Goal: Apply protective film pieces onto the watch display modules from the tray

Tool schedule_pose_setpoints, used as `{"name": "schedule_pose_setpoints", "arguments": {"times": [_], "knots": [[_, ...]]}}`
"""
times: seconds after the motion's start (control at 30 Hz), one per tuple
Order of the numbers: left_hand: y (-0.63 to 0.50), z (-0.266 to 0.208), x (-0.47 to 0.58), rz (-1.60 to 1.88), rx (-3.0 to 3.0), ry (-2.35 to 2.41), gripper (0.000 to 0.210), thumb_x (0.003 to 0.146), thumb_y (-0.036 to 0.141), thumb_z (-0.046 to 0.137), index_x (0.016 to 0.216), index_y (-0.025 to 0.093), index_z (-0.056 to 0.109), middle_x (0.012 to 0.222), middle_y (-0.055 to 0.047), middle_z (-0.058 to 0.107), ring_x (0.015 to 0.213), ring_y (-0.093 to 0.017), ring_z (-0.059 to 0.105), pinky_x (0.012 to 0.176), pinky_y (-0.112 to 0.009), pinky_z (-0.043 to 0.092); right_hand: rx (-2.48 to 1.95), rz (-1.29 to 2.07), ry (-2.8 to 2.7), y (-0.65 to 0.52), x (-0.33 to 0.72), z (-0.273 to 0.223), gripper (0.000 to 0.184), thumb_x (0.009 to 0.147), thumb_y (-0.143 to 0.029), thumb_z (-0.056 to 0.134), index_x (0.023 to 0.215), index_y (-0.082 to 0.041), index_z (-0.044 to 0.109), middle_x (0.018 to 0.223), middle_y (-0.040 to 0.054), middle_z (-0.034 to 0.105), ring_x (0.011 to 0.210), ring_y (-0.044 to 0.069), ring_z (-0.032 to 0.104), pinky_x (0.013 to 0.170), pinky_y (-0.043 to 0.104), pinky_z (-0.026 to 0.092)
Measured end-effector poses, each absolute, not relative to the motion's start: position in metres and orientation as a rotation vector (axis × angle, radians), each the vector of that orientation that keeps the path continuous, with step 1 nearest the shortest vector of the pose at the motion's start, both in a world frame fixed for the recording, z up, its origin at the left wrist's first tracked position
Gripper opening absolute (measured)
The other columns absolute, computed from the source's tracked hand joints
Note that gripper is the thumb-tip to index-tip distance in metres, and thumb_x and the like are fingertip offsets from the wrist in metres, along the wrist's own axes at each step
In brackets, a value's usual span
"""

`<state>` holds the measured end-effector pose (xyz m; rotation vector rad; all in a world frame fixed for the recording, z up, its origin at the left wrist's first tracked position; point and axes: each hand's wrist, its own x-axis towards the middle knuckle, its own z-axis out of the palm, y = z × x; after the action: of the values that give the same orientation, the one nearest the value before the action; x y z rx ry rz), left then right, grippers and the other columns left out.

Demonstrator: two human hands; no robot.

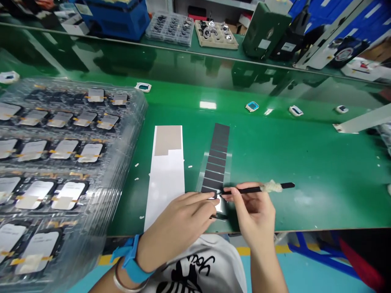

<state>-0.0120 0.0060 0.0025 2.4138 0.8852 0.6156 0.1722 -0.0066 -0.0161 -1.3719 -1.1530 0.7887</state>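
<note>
My left hand (186, 215) lies over a small watch screen (220, 206) near the table's front edge. Its fingers press on the screen, covering much of it. Pinched in my right hand (255, 211) is a slim black pen-like tool (250, 190) with pale wrapping near its rear end. The tool's tip meets the screen's upper edge, close to my left fingertips. Just beyond lies a clear strip carrying dark grey rectangular stickers (216, 167) in a row. Left of it, a white backing sheet (166, 175) has a beige patch at its top, and my left hand overlaps its lower right.
Stacked clear plastic trays (131, 134) with many watch screens fill the left side. Watch cases (252, 106) stand along the back of the green table (305, 162). A shelf behind holds a blue bin (113, 20), a parts tray (170, 28) and a green box (265, 30).
</note>
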Motion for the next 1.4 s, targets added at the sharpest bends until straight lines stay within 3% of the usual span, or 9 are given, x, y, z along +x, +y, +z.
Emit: {"name": "schedule_pose_setpoints", "arguments": {"times": [0.4, 0.6, 0.73, 0.9, 1.03, 1.23, 1.4], "knots": [[0.006, 0.002, -0.013, 0.632, 2.29, 0.909, 0.007, 0.1, 0.015, 0.049, 0.105, 0.019, 0.051, 0.119, -0.009, 0.068, 0.121, -0.024, 0.06, 0.097, -0.041, 0.054, -1.385, 0.787, -1.035, -0.005, 0.174, -0.009, 0.014, 0.088, -0.025, 0.071, 0.089, -0.019, 0.059, 0.08, 0.0029, 0.074, 0.064, 0.015, 0.074, 0.06, 0.021, 0.062], [0.002, 0.001, -0.018, 1.04, 1.961, 1.088, 0.012, 0.097, 0.014, 0.054, 0.091, 0.022, 0.048, 0.092, -0.002, 0.06, 0.087, -0.015, 0.062, 0.075, -0.027, 0.051, -1.154, 1.057, -0.8, -0.007, 0.165, 0.006, 0.017, 0.092, -0.032, 0.067, 0.09, -0.021, 0.054, 0.071, 0.0002, 0.075, 0.069, 0.021, 0.077, 0.061, 0.027, 0.065], [0.002, 0.003, -0.016, 0.947, 1.894, 1.209, 0.009, 0.097, 0.019, 0.053, 0.093, 0.024, 0.047, 0.087, -0.001, 0.061, 0.079, -0.015, 0.063, 0.068, -0.027, 0.05, -1.07, 1.033, -0.861, -0.01, 0.144, 0.017, 0.007, 0.096, -0.023, 0.061, 0.094, -0.023, 0.055, 0.078, -0.0015, 0.075, 0.078, 0.019, 0.078, 0.063, 0.027, 0.066], [0.007, 0.006, -0.012, 0.859, 1.887, 1.238, 0.007, 0.096, 0.018, 0.048, 0.094, 0.024, 0.045, 0.079, 0.001, 0.06, 0.067, -0.015, 0.061, 0.06, -0.026, 0.047, -1.035, 0.85, -1.032, -0.009, 0.127, 0.026, 0.01, 0.095, -0.014, 0.057, 0.097, -0.024, 0.054, 0.083, 0.0008, 0.072, 0.083, 0.019, 0.077, 0.067, 0.029, 0.067], [0.013, 0.01, -0.008, 0.834, 1.792, 1.25, 0.007, 0.097, 0.017, 0.047, 0.101, 0.023, 0.047, 0.087, -0.001, 0.067, 0.077, -0.017, 0.067, 0.064, -0.026, 0.05, -1.061, 0.806, -1.098, -0.002, 0.125, 0.022, 0.012, 0.094, -0.013, 0.057, 0.097, -0.024, 0.053, 0.084, 0.0009, 0.071, 0.083, 0.018, 0.077, 0.065, 0.027, 0.066], [0.018, 0.008, -0.007, 0.81, 1.827, 1.232, 0.023, 0.1, 0.019, 0.043, 0.117, 0.022, 0.059, 0.116, -0.006, 0.07, 0.108, -0.021, 0.067, 0.092, -0.033, 0.053, -1.049, 0.731, -1.062, 0.002, 0.118, 0.011, 0.015, 0.093, -0.01, 0.057, 0.098, -0.023, 0.053, 0.086, 0.001, 0.071, 0.084, 0.017, 0.076, 0.072, 0.03, 0.067], [0.018, 0.003, -0.007, 0.798, 1.835, 1.251, 0.036, 0.1, 0.017, 0.039, 0.133, 0.022, 0.054, 0.121, -0.008, 0.068, 0.114, -0.022, 0.066, 0.095, -0.038, 0.054, -1.026, 0.677, -1.087, 0.001, 0.111, 0.004, 0.017, 0.094, -0.01, 0.055, 0.099, -0.025, 0.05, 0.084, 0.0013, 0.07, 0.087, 0.019, 0.075, 0.072, 0.034, 0.068]]}}
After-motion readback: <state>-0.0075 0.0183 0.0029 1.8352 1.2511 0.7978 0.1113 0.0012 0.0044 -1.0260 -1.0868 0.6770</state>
